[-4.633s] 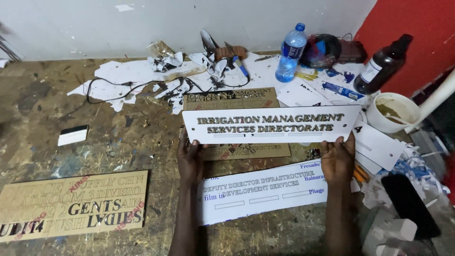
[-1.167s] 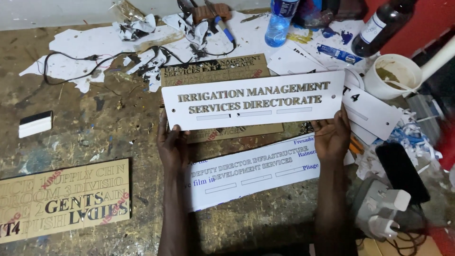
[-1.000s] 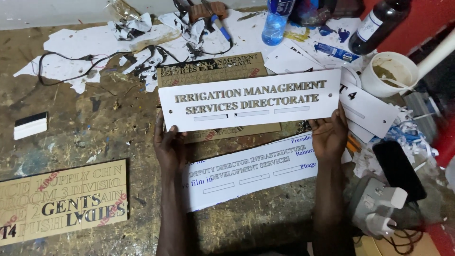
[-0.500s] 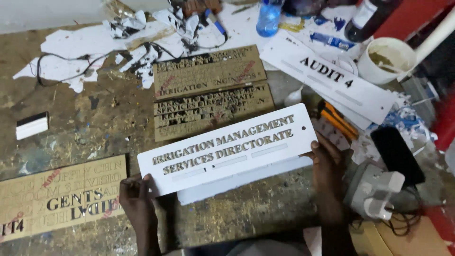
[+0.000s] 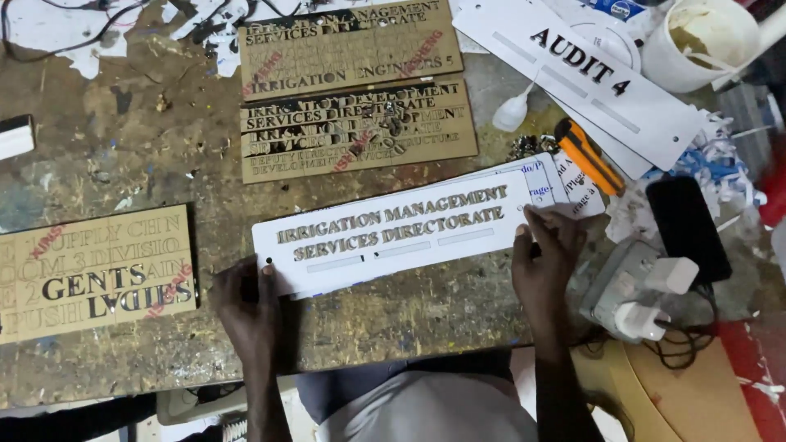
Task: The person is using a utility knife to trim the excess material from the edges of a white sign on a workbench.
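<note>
Left hand (image 5: 250, 307) grips the left end of the white door sign plate (image 5: 393, 233) with gold lettering; right hand (image 5: 547, 266) grips its right end. Plate lies slightly tilted on the worn worktable (image 5: 123, 147), over a second white sign (image 5: 565, 184), below two brown cut-out letter sheets (image 5: 356, 127).

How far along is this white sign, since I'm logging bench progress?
Done: two rows of gold letters sit on the white sign. In hand: the left hand and right hand hold its ends on the workbench, over a printed sheet. Left, probably: the grey strips below the lettering look blank.
</note>
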